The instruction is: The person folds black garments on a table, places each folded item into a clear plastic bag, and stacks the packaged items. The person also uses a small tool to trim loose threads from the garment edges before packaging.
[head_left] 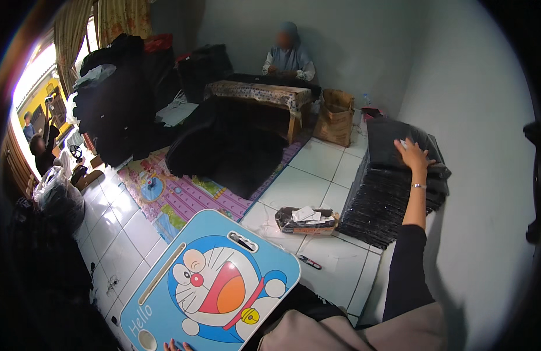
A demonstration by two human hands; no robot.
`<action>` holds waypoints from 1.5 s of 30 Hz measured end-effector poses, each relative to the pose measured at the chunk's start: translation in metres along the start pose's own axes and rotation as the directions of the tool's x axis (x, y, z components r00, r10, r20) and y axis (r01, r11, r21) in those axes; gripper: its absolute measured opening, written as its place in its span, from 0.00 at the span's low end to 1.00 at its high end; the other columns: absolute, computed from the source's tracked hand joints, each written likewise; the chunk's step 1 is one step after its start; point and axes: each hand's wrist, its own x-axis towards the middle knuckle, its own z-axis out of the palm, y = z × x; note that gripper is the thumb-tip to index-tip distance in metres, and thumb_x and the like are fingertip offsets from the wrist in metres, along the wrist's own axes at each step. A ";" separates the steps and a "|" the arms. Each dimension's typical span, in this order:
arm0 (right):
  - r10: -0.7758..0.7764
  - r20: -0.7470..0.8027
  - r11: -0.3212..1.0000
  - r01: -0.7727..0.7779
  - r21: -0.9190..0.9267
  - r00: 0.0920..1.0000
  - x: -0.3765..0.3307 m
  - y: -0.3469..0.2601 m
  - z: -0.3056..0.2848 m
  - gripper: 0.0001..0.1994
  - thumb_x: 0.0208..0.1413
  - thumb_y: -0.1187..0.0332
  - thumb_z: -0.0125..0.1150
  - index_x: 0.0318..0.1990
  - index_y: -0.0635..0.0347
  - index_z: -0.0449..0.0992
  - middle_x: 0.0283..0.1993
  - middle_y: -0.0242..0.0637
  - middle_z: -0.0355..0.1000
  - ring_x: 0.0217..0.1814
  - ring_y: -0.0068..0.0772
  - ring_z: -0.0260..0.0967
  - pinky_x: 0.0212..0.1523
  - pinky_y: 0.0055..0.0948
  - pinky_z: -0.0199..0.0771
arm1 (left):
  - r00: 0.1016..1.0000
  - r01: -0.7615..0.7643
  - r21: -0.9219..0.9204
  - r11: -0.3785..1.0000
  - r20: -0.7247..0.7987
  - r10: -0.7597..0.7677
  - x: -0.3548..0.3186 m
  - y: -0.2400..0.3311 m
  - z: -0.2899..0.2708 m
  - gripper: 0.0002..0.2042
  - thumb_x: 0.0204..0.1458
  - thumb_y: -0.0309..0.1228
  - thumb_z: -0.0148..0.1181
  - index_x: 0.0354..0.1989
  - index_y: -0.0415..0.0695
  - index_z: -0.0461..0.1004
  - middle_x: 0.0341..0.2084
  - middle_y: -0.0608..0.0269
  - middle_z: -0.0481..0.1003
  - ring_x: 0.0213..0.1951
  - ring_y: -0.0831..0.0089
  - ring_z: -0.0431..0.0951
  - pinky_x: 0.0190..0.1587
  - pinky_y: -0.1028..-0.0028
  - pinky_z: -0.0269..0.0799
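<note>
The stack of black packets stands on the tiled floor against the white wall, at the 3 o'clock side of the view. The packets are flat and piled in many layers; the upper ones lie slightly askew.

The right hand rests palm down on the top packet, fingers spread open and flat, gripping nothing. A thin bracelet circles the wrist, and a black sleeve covers the forearm, which enters from 5 o'clock.

Only the fingertips of the left hand show, at the 6 o'clock edge, touching the near rim of a light-blue lap bench with a cartoon cat print. Whether those fingers are open or closed cannot be determined.

At 9 o'clock of the stack, a small tray of dark packets and white paper slips sits on the floor. A pen-like tool lies just below it, at 6 o'clock.

Further out, toward 10 o'clock, a patterned play mat carries a heap of black cloth. A brown paper sack stands at 12 o'clock of the stack, beside a low bench with a patterned cover. A seated person works behind that bench. Dark garments hang at 10 o'clock near the curtained window.
</note>
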 end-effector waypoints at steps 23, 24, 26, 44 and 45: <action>0.396 -0.342 0.917 -0.349 0.192 0.852 0.072 0.080 0.031 0.18 0.65 0.61 0.48 0.60 0.48 0.71 0.57 0.49 0.70 0.61 0.51 0.67 0.59 0.44 0.68 | 0.992 -0.126 0.023 0.992 0.002 0.126 0.002 -0.013 0.001 0.20 0.54 0.34 0.62 0.50 0.32 0.74 0.46 0.33 0.72 0.40 0.47 0.76 0.43 0.59 0.74; 0.369 -0.298 0.928 -0.367 0.066 0.880 0.071 0.081 0.028 0.18 0.65 0.61 0.47 0.60 0.49 0.71 0.58 0.50 0.70 0.61 0.51 0.67 0.59 0.45 0.68 | 0.995 -0.102 0.012 0.995 0.003 0.102 0.002 -0.013 0.002 0.19 0.54 0.34 0.62 0.50 0.32 0.74 0.46 0.33 0.72 0.39 0.47 0.76 0.43 0.59 0.74; 0.328 -0.245 0.903 -0.379 -0.201 0.912 0.068 0.077 0.023 0.19 0.65 0.61 0.47 0.61 0.51 0.71 0.60 0.50 0.69 0.63 0.50 0.65 0.61 0.47 0.67 | 0.999 -0.043 -0.013 0.999 0.009 0.043 0.000 -0.014 0.003 0.19 0.54 0.33 0.61 0.50 0.33 0.75 0.46 0.33 0.72 0.38 0.47 0.76 0.43 0.59 0.73; -0.111 0.080 0.993 0.108 0.037 0.991 0.048 0.010 0.031 0.39 0.52 0.25 0.38 0.70 0.26 0.56 0.79 0.26 0.39 0.77 0.69 0.30 0.65 0.81 0.24 | 0.999 -0.034 -0.079 0.996 -0.032 0.032 -0.006 -0.018 0.006 0.17 0.55 0.27 0.62 0.52 0.34 0.74 0.54 0.41 0.68 0.44 0.53 0.77 0.43 0.63 0.75; -0.099 0.111 0.995 0.100 -0.004 0.989 0.047 0.004 0.025 0.37 0.52 0.26 0.40 0.70 0.21 0.54 0.79 0.18 0.37 0.78 0.64 0.26 0.59 0.89 0.21 | 0.991 0.121 -0.278 0.953 -0.025 -0.133 -0.007 -0.017 0.006 0.16 0.55 0.26 0.61 0.51 0.33 0.74 0.54 0.45 0.68 0.42 0.55 0.77 0.43 0.64 0.75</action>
